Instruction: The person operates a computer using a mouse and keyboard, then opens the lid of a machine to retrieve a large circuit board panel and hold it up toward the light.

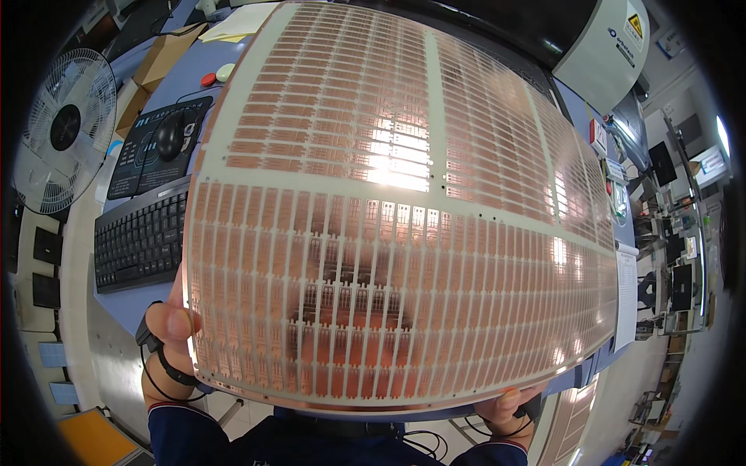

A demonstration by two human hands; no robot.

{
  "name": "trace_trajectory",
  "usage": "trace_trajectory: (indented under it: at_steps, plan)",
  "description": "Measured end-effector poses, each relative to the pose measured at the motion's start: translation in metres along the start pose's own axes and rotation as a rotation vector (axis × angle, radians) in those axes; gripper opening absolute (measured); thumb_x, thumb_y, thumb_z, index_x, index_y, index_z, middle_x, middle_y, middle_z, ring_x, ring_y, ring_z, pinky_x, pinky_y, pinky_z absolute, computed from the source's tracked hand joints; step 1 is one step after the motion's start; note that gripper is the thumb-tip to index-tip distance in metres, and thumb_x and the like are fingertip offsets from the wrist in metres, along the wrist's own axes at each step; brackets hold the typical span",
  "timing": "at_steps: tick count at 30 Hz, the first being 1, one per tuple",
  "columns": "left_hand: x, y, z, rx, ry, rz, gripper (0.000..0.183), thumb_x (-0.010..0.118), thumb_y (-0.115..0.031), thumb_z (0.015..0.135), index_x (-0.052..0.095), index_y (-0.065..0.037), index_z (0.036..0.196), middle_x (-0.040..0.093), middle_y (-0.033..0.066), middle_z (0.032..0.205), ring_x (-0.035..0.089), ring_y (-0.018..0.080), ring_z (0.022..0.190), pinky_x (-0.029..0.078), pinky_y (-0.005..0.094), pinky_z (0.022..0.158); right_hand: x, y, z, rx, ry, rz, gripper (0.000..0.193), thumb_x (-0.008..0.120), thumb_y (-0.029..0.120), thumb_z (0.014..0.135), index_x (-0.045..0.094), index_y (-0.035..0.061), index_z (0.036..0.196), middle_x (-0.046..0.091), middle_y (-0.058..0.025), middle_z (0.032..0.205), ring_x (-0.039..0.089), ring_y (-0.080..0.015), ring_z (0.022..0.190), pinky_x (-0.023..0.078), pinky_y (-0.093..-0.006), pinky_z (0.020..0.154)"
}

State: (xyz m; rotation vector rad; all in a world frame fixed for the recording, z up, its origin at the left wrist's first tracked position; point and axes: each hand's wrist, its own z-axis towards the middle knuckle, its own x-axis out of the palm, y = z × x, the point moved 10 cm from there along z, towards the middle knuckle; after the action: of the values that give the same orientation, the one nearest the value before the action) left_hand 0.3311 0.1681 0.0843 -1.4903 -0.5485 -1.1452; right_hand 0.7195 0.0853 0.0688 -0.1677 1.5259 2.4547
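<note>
Head view: your left hand [169, 322] and right hand [507, 404] pinch the near corners of the large, thin, copper-patterned flexible circuit sheet [404, 210], raised above the blue bench [175, 78]. Held only at its corners, it could buckle or slip. It hides most of the bench; the black keyboard [140, 237] shows partly.

Brown cardboard box [159, 58] upper left; yellow triangular warning sign [635, 25] upper right.

Cream sheet [404, 210] gridded with copper strips; black keyboard [140, 237].
</note>
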Motion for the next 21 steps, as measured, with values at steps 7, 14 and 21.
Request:
trace_trajectory:
  at_steps: [7, 14, 21]
  plan:
    - [0.008, 0.005, 0.018, 0.012, -0.067, -0.038, 0.095, 0.073, -0.018, 0.069, 0.031, 0.008, 0.150, 0.052, 0.0302, 0.140, 0.060, 0.0373, 0.125, 0.052, 0.0506, 0.106, 0.013, 0.008, 0.014, 0.064, 0.014, 0.081, 0.082, 0.070, 0.049, 0.090, 0.038, -0.0016, 0.146, 0.055, -0.0153, 0.136, 0.060, -0.0242, 0.118, 0.048, -0.0381, 0.102]
    - [-0.006, 0.006, 0.015, -0.006, -0.144, 0.002, 0.083, 0.067, -0.021, 0.068, 0.044, 0.015, 0.138, 0.063, 0.0309, 0.125, 0.068, 0.0345, 0.112, 0.056, 0.0449, 0.101, 0.019, 0.006, 0.023, 0.161, 0.035, 0.032, 0.082, 0.071, 0.052, 0.090, 0.040, -0.0026, 0.143, 0.060, -0.0145, 0.128, 0.064, -0.0211, 0.110, 0.050, -0.0365, 0.098]
    - [0.001, 0.005, 0.021, 0.044, -0.107, -0.021, 0.080, 0.063, -0.022, 0.066, 0.047, 0.015, 0.135, 0.064, 0.0307, 0.124, 0.069, 0.0337, 0.111, 0.056, 0.0426, 0.101, 0.010, 0.005, 0.025, 0.141, -0.176, 0.199, 0.083, 0.089, 0.045, 0.075, 0.051, -0.0065, 0.128, 0.069, -0.0149, 0.113, 0.073, -0.0218, 0.097, 0.064, -0.0367, 0.087]
